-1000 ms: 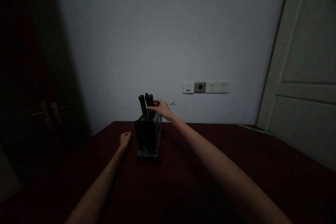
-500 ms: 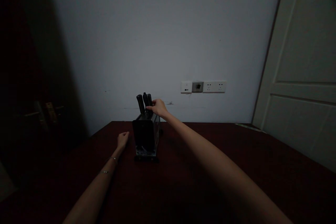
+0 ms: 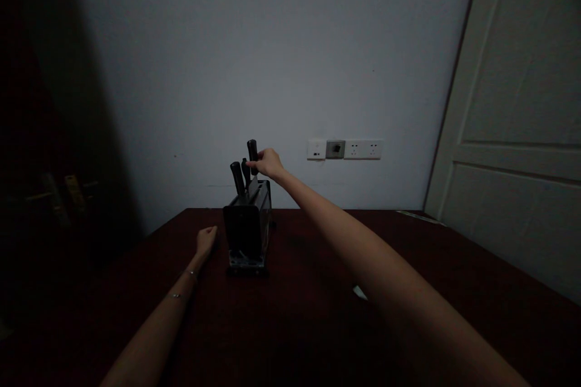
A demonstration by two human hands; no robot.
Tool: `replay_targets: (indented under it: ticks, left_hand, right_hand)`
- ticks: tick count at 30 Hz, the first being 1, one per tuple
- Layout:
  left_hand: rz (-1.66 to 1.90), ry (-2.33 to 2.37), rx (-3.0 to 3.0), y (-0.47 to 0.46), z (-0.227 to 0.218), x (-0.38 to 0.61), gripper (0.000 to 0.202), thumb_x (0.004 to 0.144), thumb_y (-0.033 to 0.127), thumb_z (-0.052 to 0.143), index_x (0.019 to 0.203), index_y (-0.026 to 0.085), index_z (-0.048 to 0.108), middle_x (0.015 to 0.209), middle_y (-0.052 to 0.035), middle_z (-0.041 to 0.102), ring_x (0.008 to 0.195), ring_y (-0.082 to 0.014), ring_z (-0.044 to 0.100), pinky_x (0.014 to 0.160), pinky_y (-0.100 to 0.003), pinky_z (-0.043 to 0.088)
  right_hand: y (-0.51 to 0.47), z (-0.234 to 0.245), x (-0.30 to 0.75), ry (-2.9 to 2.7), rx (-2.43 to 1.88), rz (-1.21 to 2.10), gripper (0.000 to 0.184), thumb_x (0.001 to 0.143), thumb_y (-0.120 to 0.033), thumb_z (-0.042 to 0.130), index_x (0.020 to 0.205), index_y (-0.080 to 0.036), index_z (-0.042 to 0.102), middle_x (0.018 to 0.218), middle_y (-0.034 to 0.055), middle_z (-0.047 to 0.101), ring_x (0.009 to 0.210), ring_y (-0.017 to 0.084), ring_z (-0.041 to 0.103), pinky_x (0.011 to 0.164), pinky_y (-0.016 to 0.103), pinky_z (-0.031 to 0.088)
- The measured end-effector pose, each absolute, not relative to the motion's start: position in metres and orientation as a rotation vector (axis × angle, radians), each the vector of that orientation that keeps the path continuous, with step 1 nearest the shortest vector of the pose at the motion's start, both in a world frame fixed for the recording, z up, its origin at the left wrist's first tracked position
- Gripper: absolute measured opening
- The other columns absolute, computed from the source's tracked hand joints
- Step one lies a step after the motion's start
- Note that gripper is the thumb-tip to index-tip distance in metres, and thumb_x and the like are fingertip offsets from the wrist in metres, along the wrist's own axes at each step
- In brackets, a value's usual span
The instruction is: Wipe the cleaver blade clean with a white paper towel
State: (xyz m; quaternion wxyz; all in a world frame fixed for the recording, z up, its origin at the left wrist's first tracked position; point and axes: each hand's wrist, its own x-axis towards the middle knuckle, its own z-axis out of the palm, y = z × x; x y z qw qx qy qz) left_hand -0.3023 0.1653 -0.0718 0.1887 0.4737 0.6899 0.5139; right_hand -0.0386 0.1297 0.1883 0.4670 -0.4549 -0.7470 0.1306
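Note:
A dark knife block (image 3: 242, 230) stands upright on the dark red table. My right hand (image 3: 267, 163) pinches the black handle of a knife (image 3: 253, 154) above the block's top. Part of its blade shows below the handle, and its lower end is hidden in the block. Two other black handles rise from the block to the left: a thick knife handle (image 3: 236, 176) and a slimmer black handle (image 3: 246, 170). My left hand (image 3: 206, 239) rests on the table to the left of the block, closed like a fist and apart from it. Nothing shows in it.
Behind the table (image 3: 308, 320) is a pale wall with a row of sockets (image 3: 363, 149). A small pale piece (image 3: 360, 293) lies by my right forearm. A flat strip (image 3: 421, 217) lies at the back right edge. Doors stand at both sides.
My right hand has risen with the knife, lifting its handle above the other two and baring some blade. My left hand stays beside the block. The view has shifted slightly.

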Motion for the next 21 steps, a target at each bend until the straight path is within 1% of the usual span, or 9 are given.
replay_targets:
  ticks: [2,3,6,10,13,17,21]
  left_hand:
    - [1.441,1.938,1.339,0.164,-0.07,-0.302,0.026,0.084,0.032,0.049,0.073,0.01,0.058,0.061,0.0021,0.054,0.052,-0.0086,0.05,0.051,-0.022,0.041]
    - [1.452,1.936,1.344,0.163,-0.068,-0.301,0.027,0.082,0.03,0.048,0.066,0.011,0.057,0.054,0.0029,0.051,0.048,-0.0088,0.047,0.048,-0.021,0.038]
    - [1.495,1.924,1.36,0.159,-0.065,-0.299,0.027,0.074,0.03,0.046,0.055,0.013,0.055,0.045,0.003,0.047,0.044,-0.011,0.044,0.045,-0.021,0.032]
    - [1.526,1.907,1.369,0.155,-0.061,-0.296,0.027,0.065,0.036,0.044,0.052,0.014,0.054,0.043,0.0019,0.047,0.043,-0.0121,0.043,0.044,-0.022,0.03]
    - [1.529,1.915,1.364,0.154,-0.06,-0.295,0.028,0.063,0.038,0.044,0.053,0.014,0.055,0.043,0.0011,0.048,0.044,-0.0132,0.045,0.045,-0.022,0.031]
    - [1.521,1.921,1.356,0.153,-0.06,-0.295,0.027,0.065,0.036,0.044,0.054,0.014,0.056,0.042,0.0019,0.046,0.043,-0.0131,0.044,0.044,-0.022,0.031]
    - [1.517,1.935,1.34,0.154,-0.061,-0.295,0.026,0.07,0.033,0.046,0.055,0.014,0.056,0.042,0.0034,0.045,0.042,-0.0122,0.045,0.044,-0.022,0.031]
  right_hand:
    - [0.129,0.199,-0.038,-1.832,-1.113,0.311,0.022,0.067,-0.029,0.07,0.073,-0.009,0.066,0.073,0.0073,0.067,0.073,0.017,0.064,0.061,0.023,0.045]
    - [0.129,0.204,-0.038,-1.831,-1.112,0.306,0.022,0.067,-0.03,0.07,0.073,-0.009,0.066,0.074,0.0076,0.067,0.074,0.018,0.064,0.062,0.023,0.046]
    - [0.127,0.22,-0.037,-1.829,-1.103,0.298,0.021,0.067,-0.028,0.07,0.072,-0.008,0.065,0.074,0.009,0.066,0.075,0.019,0.064,0.065,0.025,0.048]
    - [0.125,0.239,-0.038,-1.837,-1.077,0.293,0.019,0.066,-0.025,0.07,0.072,-0.008,0.064,0.075,0.0107,0.065,0.076,0.02,0.063,0.067,0.028,0.05]
    - [0.123,0.251,-0.039,-1.846,-1.047,0.29,0.02,0.067,-0.026,0.07,0.071,-0.008,0.062,0.075,0.0107,0.064,0.078,0.02,0.063,0.068,0.029,0.052]
    - [0.123,0.267,-0.041,-1.842,-0.999,0.293,0.02,0.066,-0.025,0.071,0.073,-0.009,0.061,0.075,0.0099,0.062,0.079,0.021,0.062,0.068,0.032,0.054]
    - [0.119,0.282,-0.042,-1.846,-0.955,0.332,0.02,0.066,-0.022,0.071,0.076,-0.009,0.06,0.073,0.0093,0.06,0.074,0.021,0.062,0.065,0.036,0.055]
